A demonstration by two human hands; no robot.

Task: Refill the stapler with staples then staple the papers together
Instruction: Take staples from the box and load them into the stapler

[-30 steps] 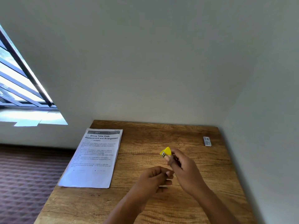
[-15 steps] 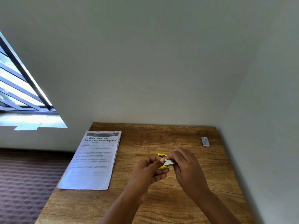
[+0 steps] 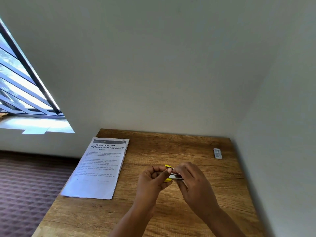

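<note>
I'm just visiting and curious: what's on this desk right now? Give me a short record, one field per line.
surface: wooden table in a corner by the walls
stapler: small, yellow, held above the table between both hands, its metal staple track showing
left hand: fingers curled round the stapler's yellow end
right hand: holds the metal end
papers: printed stack lying flat at the table's left edge, untouched
staple box: small grey box at the far right of the table
stage: refilling, papers not yet stapled
</note>
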